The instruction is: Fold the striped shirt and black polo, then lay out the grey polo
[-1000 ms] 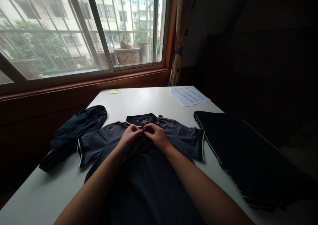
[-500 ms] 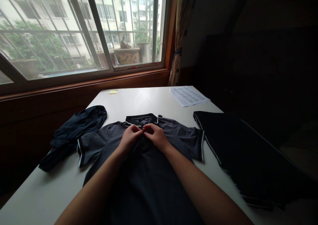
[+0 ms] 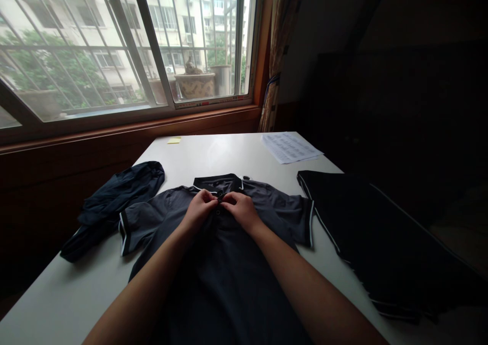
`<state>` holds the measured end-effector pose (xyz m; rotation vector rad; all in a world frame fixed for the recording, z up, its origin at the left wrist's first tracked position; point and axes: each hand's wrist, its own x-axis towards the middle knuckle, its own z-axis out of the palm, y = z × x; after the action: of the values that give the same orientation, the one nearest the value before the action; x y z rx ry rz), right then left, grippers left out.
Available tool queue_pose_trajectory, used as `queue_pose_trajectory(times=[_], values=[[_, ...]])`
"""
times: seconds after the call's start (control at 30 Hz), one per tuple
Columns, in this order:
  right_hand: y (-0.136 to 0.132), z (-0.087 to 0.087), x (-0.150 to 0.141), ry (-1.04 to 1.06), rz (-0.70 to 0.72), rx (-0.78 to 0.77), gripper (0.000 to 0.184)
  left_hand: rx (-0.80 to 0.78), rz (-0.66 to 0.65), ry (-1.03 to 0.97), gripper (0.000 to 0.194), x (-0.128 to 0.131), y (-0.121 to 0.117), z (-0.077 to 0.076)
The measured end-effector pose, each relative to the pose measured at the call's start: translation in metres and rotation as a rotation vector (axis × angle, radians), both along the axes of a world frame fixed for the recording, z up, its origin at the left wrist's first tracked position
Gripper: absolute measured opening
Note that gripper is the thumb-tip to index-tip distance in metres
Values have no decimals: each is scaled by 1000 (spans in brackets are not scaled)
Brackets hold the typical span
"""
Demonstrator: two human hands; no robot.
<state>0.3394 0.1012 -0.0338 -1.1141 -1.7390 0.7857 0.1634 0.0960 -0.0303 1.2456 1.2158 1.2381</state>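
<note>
A dark grey polo shirt (image 3: 217,263) lies spread face up, its black collar with white edging at the far end and its short sleeves out to both sides. My left hand (image 3: 200,209) pinches the left side of the front placket just below the collar. Facing it, my right hand (image 3: 241,209) pinches the placket's right side, the fingertips of both hands close together. A small button (image 3: 218,212) shows on the placket just below my fingers. What exactly lies between the fingertips is too small to make out.
The shirt rests on a white table (image 3: 221,154). A crumpled dark garment (image 3: 122,202) lies at the left edge, and black trousers (image 3: 366,233) with white piping hang over the right edge. Printed sheets (image 3: 292,148) and a yellow sticky note (image 3: 174,140) lie at the back, near a barred window.
Both hands stay at the placket with only small finger movements. The placket has shifted slightly between the fingertips; the other things lie as before.
</note>
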Motion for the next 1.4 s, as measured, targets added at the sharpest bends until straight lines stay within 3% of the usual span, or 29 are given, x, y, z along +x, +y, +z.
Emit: queue_pose_trajectory(times=[0.4,0.67,1.07,1.4], values=[[0,3,1,25,-2,-34,10,55,-113,-5,30,0,-1,2],[2,2,1,-31,25,-18,11,165,-139,155,22,-5,1,-8],[5,-6,-1,-190,65,51,9,257,-123,306,14,-3,-1,-6],[0,-5,-6,-388,13,18,9,469,-127,715,13,-4,-1,-8]])
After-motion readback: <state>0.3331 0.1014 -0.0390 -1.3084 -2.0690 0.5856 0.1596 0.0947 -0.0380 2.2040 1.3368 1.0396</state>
